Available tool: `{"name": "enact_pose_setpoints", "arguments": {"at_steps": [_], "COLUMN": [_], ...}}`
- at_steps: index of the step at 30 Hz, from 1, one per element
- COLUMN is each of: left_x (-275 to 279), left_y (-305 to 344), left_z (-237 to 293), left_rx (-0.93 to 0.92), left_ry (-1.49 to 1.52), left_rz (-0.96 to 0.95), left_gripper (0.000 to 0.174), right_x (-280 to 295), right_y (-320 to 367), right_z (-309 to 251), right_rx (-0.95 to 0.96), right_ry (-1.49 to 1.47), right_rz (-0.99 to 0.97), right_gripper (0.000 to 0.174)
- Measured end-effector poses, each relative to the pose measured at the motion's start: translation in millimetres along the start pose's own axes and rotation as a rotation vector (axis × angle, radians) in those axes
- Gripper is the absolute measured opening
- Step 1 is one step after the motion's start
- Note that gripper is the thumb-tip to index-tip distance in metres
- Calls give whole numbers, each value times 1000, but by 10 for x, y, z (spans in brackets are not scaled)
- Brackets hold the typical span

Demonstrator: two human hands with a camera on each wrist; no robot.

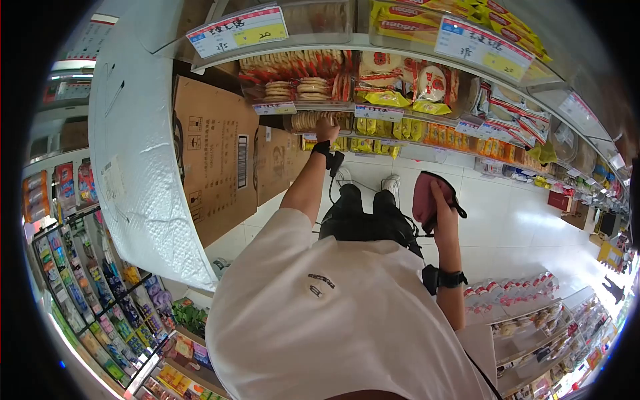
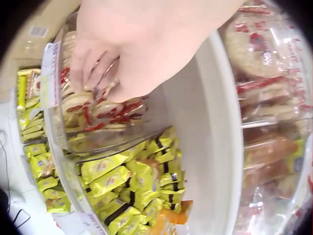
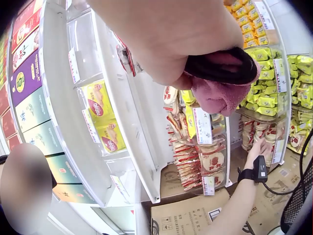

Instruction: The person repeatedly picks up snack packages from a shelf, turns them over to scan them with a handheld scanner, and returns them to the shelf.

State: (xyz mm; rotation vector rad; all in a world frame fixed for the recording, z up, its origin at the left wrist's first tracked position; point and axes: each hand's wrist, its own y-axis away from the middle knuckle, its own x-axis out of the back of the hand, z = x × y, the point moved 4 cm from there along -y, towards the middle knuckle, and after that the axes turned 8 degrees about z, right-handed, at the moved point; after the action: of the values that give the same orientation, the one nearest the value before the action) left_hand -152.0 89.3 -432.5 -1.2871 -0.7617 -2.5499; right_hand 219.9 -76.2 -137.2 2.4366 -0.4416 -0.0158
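My left hand (image 2: 142,44) reaches down into a clear bin on the lower shelf, among round flat biscuits (image 2: 78,105) in clear wrappers with red print. Its fingers bend down onto the wrappers, with the thumb beside them; I cannot tell whether they pinch one. In the head view the left hand (image 1: 327,131) is at the front of that bin. Off to the right, away from the shelf, my right hand (image 1: 443,203) grips a pink cloth piece with black edging (image 1: 423,199). The right wrist view shows the soft pink cloth (image 3: 220,95) hanging below the fingers.
Yellow packets (image 2: 110,178) fill the bin beside the biscuits, behind a clear divider. Above runs another shelf of large round wrapped biscuits (image 1: 433,83). Cardboard boxes (image 1: 217,160) stand at the left, next to a white wrapped panel (image 1: 143,160). A person (image 3: 27,191) is at the right wrist view's edge.
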Motion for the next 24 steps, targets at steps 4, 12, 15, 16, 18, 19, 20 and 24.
{"name": "enact_pose_setpoints", "arguments": {"at_steps": [4,12,15,16,18,19,20,24], "left_x": [110,-109,80,177,442,754,1009,1410], "left_y": [244,134,108,207,511,767,986,1401], "left_z": [271,210,244,235,303,520,726,992], "left_rx": [72,31,127,115,142,162,181,130], "left_ry": [-81,-94,453,674,928,963,995,792], "left_rz": [203,407,53,-38,-257,-378,-498,-680], "left_gripper": [35,23,21,21,20,21,23,31], "right_x": [27,184,129,92,35,-21,-69,-265], "right_y": [193,260,273,266,221,223,205,115], "right_z": [-50,143,12,-36,-100,-159,-218,-358], "right_rx": [-165,-70,-109,-145,-105,-86,-66,271], "right_ry": [-42,-29,-59,-86,-84,-68,-52,85], "right_rz": [117,140,144,151,99,79,59,-124], "right_gripper": [48,51,51,52,52,51,51,52]}}
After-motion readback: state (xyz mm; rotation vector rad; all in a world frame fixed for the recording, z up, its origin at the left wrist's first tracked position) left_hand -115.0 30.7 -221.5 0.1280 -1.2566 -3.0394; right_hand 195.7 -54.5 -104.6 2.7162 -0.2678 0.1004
